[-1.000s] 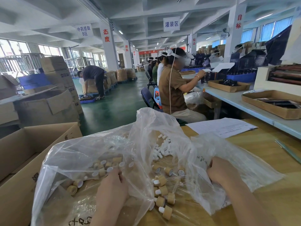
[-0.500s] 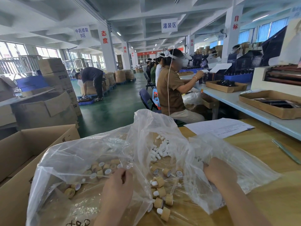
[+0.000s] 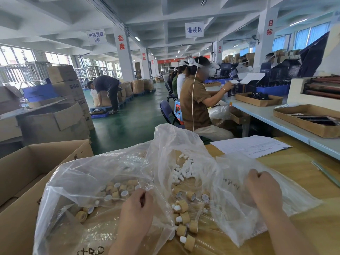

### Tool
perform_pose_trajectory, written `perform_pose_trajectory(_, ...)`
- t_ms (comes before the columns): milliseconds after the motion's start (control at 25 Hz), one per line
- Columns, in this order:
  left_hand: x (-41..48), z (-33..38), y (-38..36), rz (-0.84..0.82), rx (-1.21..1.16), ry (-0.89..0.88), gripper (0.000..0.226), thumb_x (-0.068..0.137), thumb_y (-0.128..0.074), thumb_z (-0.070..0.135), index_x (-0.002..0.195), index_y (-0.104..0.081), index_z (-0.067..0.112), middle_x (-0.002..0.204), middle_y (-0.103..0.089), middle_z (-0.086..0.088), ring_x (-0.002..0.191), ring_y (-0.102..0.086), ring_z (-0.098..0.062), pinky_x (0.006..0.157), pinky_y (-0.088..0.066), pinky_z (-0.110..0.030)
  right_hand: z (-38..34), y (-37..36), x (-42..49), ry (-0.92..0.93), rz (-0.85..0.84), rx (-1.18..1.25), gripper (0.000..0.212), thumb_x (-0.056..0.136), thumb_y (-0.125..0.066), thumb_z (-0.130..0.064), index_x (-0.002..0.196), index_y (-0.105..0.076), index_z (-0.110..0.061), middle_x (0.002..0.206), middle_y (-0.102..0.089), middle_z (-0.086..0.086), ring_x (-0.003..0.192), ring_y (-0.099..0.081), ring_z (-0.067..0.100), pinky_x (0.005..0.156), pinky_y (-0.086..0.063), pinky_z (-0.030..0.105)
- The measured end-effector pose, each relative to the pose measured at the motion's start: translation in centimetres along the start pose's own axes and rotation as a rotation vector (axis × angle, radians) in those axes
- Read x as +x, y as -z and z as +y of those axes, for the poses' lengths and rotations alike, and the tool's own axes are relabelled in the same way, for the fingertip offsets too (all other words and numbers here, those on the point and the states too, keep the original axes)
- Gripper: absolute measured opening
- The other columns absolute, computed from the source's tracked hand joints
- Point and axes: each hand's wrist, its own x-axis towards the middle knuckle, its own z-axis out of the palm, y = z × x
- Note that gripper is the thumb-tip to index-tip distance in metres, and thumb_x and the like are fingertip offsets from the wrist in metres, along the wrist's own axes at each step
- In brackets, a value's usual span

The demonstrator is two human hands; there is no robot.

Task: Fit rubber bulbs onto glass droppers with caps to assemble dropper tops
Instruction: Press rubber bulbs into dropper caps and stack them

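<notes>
You sit at a pale wooden desk (image 3: 303,168) with both hands resting on crumpled clear plastic. Your left hand (image 3: 137,212) lies on a large clear plastic bag (image 3: 82,190) of loose tan round caps (image 3: 117,192), its fingers curled in at the film's edge. Your right hand (image 3: 263,188) is well apart from it, balled up on a second clear plastic bag (image 3: 294,199). The view does not show whether either hand pinches film or a small part.

Between your hands lie finished dropper tops (image 3: 181,207), tan caps with white bulbs poking out. Thin glass droppers (image 3: 200,208) lie with them, hard to make out through the plastic. Just beyond them is a heap of small white rubber bulbs (image 3: 182,168). An open brown cardboard box (image 3: 27,162) stands left of your left hand.

The step in hand looks like reaching for parts. Spread the bag mouths flat so the pieces stay reachable. Take one bulb and one capped dropper, then push the bulb on squarely without bending the glass.
</notes>
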Motion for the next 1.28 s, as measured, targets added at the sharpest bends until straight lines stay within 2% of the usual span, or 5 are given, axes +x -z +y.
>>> perform_pose_trajectory(280, -0.3, 0.1, 0.0, -0.023, -0.058, -0.070, 0.030, 0.091, -0.049, 0.019, 0.064, -0.054, 0.008, 0.044, -0.039, 0.010, 0.041, -0.033, -0.005, 0.042, -0.028, -0.017, 0.2, 2.3, 0.8, 0.038, 0.337, 0.222, 0.046, 0.099, -0.035, -0.014, 0.056, -0.043, 0.001, 0.051, -0.039, 0.011, 0.050, -0.035, 0.025, 0.048, -0.026, 0.030)
perform_pose_trajectory(560, -1.0, 0.1, -0.6, -0.103, -0.095, -0.202, 0.028, 0.093, -0.051, 0.017, 0.065, -0.054, 0.012, 0.047, -0.042, 0.008, 0.043, -0.036, -0.004, 0.044, -0.032, -0.017, -1.7, 2.8, -0.8, 0.408, 0.644, 0.423, 0.038, 0.091, -0.038, -0.005, 0.053, -0.037, -0.008, 0.046, -0.026, -0.002, 0.041, -0.021, 0.014, 0.045, -0.015, 0.022)
perform_pose_trajectory(840, -2.2, 1.4, -0.9, -0.244, -0.249, -0.309, 0.031, 0.085, -0.040, 0.063, 0.092, -0.063, 0.043, 0.057, -0.055, -0.009, 0.048, -0.048, -0.005, 0.048, -0.038, -0.023, -5.4, -1.3, -7.4, 0.960, 0.077, 0.529, 0.040, 0.097, -0.041, -0.021, 0.058, -0.040, -0.013, 0.049, -0.031, -0.007, 0.042, -0.027, 0.003, 0.041, -0.024, 0.013)
perform_pose_trajectory(1040, -2.7, 2.7, -1.5, -0.175, -0.653, -0.098, 0.044, 0.090, -0.040, 0.049, 0.086, -0.072, 0.020, 0.054, -0.056, -0.006, 0.046, -0.046, -0.012, 0.046, -0.038, -0.019, -5.7, -2.7, -10.6, 1.241, -0.242, 0.310, 0.034, 0.096, -0.045, -0.019, 0.062, -0.040, -0.014, 0.055, -0.031, -0.010, 0.046, -0.029, 0.005, 0.043, -0.025, 0.019)
perform_pose_trajectory(1280, -1.7, 2.9, -0.9, -0.074, -0.998, 0.236, 0.044, 0.093, -0.046, 0.036, 0.065, -0.064, 0.008, 0.067, -0.057, -0.010, 0.036, -0.033, -0.017, 0.034, -0.029, -0.022, -6.9, -5.9, -6.2, 0.735, -0.452, 0.038, 0.026, 0.098, -0.043, -0.031, 0.084, -0.058, -0.014, 0.074, -0.057, 0.000, 0.063, -0.052, 0.008, 0.060, -0.047, 0.026)
